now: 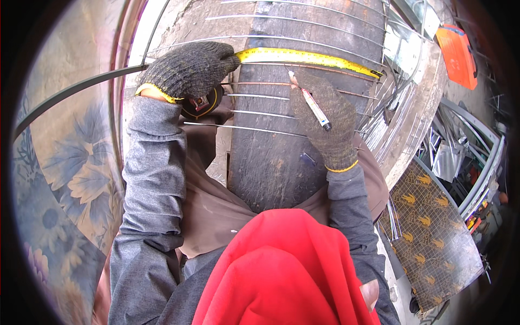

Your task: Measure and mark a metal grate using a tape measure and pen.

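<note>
Head view, looking straight down. Two gloved hands, both in dark knit gloves with yellow cuffs, grey sleeves coming up from the lower edge.

Left hand point(189, 67) at upper centre-left, clamped down over one yellow tape measure point(309, 56); black-and-yellow case tucked under the palm, blade stretched rightward across the top of the frame, end hook near upper right.

Right hand point(325, 116) at centre, closed around one white marker point(313, 104) with a dark cap end, tip pointing up and touching a thin rusty rod point(260, 83) just below the tape blade.

One dark worn wooden plank point(271, 157) running top to bottom through the middle, serving as the counter under everything. A grid of thin metal wires point(244, 129) lying across it: roughly seven or eight crosswise bars countable, hard to be exact toward the top rim.

One curved dark metal strip point(76, 89) sweeping in from the left edge. Blue floral sheet point(59, 179) on the left side. One red hood or cloth point(281, 271) at bottom centre. One orange thing point(457, 54) at upper right, too small to tell what. One dark panel with gold pattern point(433, 238) at lower right, scrap metal frames beside it.
</note>
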The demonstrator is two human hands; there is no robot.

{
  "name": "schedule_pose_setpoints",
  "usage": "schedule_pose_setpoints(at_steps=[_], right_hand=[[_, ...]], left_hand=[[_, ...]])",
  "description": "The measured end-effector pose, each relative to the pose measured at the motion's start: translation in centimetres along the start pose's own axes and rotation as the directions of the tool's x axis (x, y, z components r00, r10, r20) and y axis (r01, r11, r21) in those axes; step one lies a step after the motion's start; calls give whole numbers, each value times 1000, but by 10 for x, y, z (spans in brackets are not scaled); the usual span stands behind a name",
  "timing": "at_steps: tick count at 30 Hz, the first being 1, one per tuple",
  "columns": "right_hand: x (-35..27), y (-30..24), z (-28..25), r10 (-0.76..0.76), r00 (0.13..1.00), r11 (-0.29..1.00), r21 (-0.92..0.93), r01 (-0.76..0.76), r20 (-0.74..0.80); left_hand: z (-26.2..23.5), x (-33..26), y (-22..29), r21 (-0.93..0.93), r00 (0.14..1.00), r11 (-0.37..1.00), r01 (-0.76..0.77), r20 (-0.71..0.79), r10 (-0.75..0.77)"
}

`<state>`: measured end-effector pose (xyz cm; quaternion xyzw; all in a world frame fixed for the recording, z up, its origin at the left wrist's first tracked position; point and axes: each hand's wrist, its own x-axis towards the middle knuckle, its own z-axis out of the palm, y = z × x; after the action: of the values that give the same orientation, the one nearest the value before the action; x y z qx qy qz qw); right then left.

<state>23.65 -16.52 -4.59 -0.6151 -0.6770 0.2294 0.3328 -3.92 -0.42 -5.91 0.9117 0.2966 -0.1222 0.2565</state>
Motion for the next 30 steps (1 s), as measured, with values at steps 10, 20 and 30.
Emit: schedule_pose_setpoints(at_steps=[10,20,30], right_hand=[[1,2,-1,4,1000,1000,-17,-4,15],[6,-10,8,-16,1000,1000,-26,16,-10],[6,-10,10,-6,1000,999,-40,7,11]], left_hand=[[-2,2,0,182,979,963,-201,13,202],[-12,3,7,187,966,951,-247,-22,256],[-18,6,18,-143,996,988,53,77,-42]])
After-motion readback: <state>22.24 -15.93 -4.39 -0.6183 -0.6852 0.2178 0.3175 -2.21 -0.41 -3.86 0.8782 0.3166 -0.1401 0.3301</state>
